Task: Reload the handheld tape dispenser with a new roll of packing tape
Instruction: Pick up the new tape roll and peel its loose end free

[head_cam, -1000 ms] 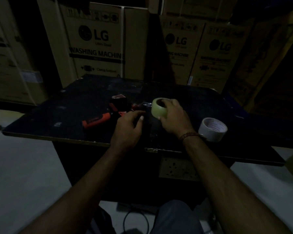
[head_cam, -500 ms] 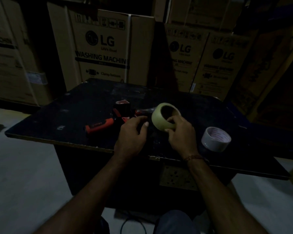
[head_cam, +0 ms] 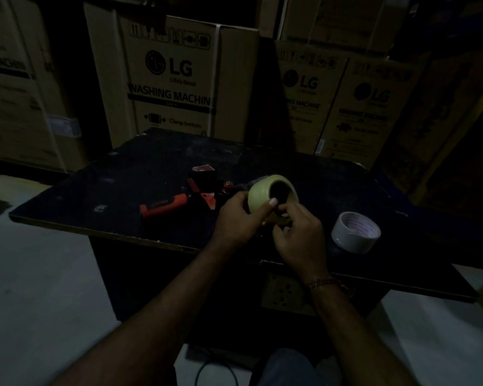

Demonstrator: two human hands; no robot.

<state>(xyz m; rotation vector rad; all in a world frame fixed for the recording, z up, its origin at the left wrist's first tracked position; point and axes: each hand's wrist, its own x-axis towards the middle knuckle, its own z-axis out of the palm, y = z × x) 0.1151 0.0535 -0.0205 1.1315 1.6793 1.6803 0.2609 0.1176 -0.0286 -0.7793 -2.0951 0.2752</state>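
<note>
A pale yellow roll of packing tape (head_cam: 262, 192) is held tilted above the dark table (head_cam: 95, 190), its hollow core facing me. My left hand (head_cam: 236, 218) grips its left side, thumb on the rim. My right hand (head_cam: 299, 235) holds its lower edge with fingertips pinched there. The red and black handheld tape dispenser (head_cam: 179, 200) lies on the table just left of my hands, handle pointing left. A second, white roll of tape (head_cam: 356, 231) lies on the table to the right of my right hand.
Large cardboard washing-machine boxes (head_cam: 176, 79) stand stacked behind the table and along both sides. The table's near edge (head_cam: 140, 236) runs below my hands, with a pale floor (head_cam: 39, 302) beneath. A cable loop (head_cam: 215, 371) lies on the floor near my knees.
My left hand left the table and joined the right on the yellow roll. The roll has been lifted and turned so its core faces me. The view moved closer.
</note>
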